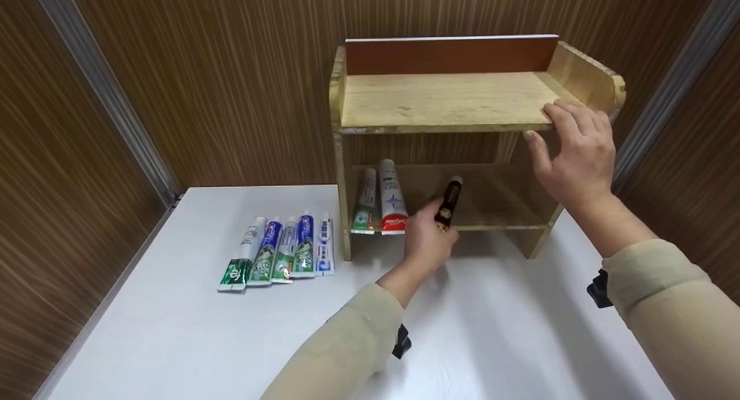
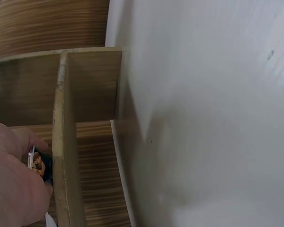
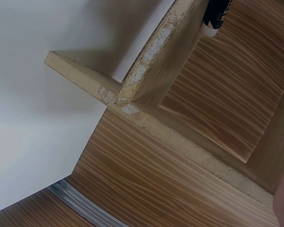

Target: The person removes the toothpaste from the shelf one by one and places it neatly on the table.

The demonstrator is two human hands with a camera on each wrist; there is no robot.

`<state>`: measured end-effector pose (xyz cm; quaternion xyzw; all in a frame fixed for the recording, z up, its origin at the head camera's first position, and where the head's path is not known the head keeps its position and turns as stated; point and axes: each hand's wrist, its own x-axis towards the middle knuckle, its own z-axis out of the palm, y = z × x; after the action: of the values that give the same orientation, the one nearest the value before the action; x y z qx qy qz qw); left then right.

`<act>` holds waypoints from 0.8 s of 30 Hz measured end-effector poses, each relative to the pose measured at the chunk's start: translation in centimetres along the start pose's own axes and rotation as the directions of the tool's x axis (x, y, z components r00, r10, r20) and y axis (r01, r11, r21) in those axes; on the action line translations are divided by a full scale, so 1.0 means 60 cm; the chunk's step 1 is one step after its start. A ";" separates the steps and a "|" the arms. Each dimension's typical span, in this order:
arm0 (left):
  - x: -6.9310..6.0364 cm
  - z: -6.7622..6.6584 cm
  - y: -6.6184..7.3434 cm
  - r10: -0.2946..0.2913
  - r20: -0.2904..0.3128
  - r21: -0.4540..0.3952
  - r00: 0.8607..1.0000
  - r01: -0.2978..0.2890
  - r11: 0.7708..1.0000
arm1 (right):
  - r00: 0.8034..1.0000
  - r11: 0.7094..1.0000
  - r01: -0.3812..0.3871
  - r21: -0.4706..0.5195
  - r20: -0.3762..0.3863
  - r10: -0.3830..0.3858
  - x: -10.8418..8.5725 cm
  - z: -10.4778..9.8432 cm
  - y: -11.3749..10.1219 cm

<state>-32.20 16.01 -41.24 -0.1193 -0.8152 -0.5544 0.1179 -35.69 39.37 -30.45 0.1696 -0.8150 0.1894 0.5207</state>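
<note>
A dark toothpaste tube (image 1: 450, 200) with a light cap is pinched in my left hand (image 1: 428, 241) at the front edge of the lower shelf board (image 1: 491, 226), cap end pointing to the back. The left wrist view shows the tube's crimped end (image 2: 39, 164) between thumb and fingers. My right hand (image 1: 584, 151) grips the front right edge of the wooden rack's upper board (image 1: 445, 102), fingers on top and thumb below. Left of the dark tube, a red-and-white Colgate tube (image 1: 393, 200) and a green-and-white tube (image 1: 365, 206) lie side by side on the lower board.
On the white table (image 1: 173, 330), left of the rack, several toothpaste tubes lie in a row, among them a green-and-white one (image 1: 243, 255) and a blue-and-white one (image 1: 325, 247). Wood-grain panels (image 1: 248, 88) stand behind and at both sides.
</note>
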 end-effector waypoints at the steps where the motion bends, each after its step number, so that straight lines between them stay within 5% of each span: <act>1: -0.001 -0.001 0.000 -0.008 0.002 -0.003 1.000 0.008 1.000 | 1.000 1.000 -0.002 0.000 0.001 0.002 0.000 0.000 0.000; 11: -0.006 -0.005 0.001 -0.019 0.012 0.043 1.000 0.018 0.999 | 1.000 1.000 -0.019 -0.003 0.009 0.019 -0.001 -0.003 0.001; 24: -0.013 -0.019 0.003 -0.069 0.052 0.003 0.996 0.069 0.998 | 1.000 1.000 -0.010 0.003 0.006 0.010 0.002 0.001 0.000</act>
<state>-31.33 14.96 -40.92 -0.1052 -0.8219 -0.5545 0.0775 -35.79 39.29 -30.36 0.1669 -0.8172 0.1925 0.5170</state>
